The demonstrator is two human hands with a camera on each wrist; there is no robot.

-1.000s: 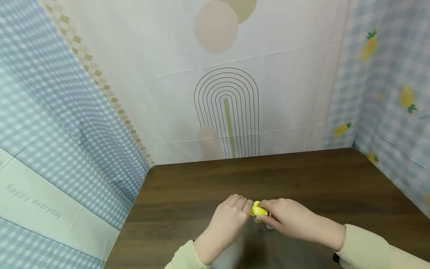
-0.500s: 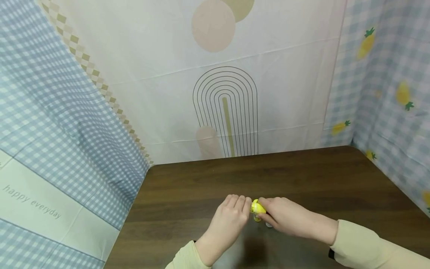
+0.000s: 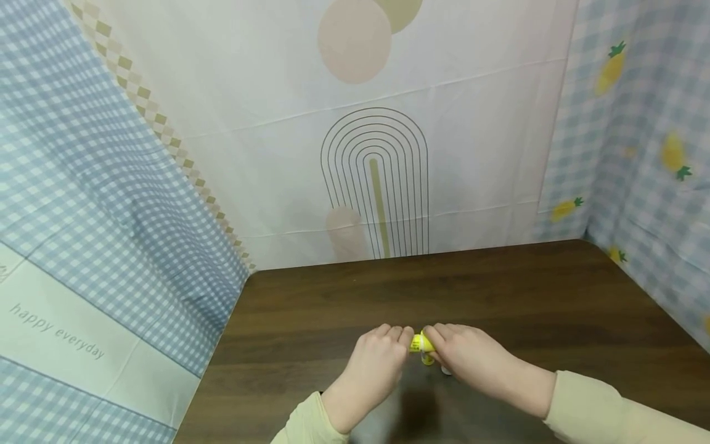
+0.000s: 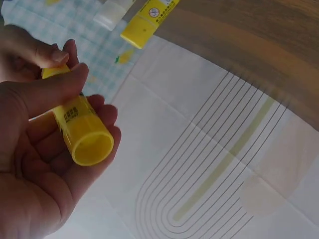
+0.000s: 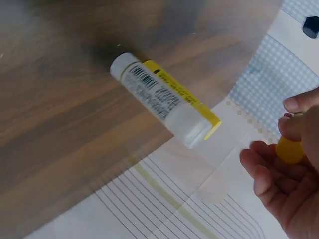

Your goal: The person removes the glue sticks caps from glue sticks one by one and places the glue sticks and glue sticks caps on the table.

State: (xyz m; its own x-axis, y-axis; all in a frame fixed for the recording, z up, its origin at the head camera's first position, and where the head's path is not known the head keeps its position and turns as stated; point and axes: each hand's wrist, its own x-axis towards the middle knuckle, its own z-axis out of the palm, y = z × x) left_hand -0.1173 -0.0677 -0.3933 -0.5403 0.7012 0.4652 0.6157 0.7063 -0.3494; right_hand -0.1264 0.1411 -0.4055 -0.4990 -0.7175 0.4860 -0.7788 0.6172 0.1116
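Between the hands lies a yellow glue stick point(image 3: 416, 343), level and above the table. My left hand point(image 3: 373, 365) grips one end; in the left wrist view, thumb and fingers wrap the tube point(image 4: 75, 112), whose hollow round end points toward the camera. My right hand point(image 3: 471, 359) holds the other end with thumb and fingers curled on it; the right wrist view shows a bit of its yellow rounded end point(image 5: 290, 150). Close below the hands stand a white glue stick point(image 5: 154, 94) with a barcode label and a second yellow glue stick point(image 5: 182, 92), side by side, upright.
The dark wood table point(image 3: 310, 296) stretches to a white patterned cloth point(image 3: 277, 185) at the back. Blue checked cloths hang at the left point(image 3: 138, 185) and right point(image 3: 638, 154) sides.
My right hand has turned, and its fingers now cover more of the glue stick's right end. The glue stick has levelled out. My left hand has stayed nearly in place.
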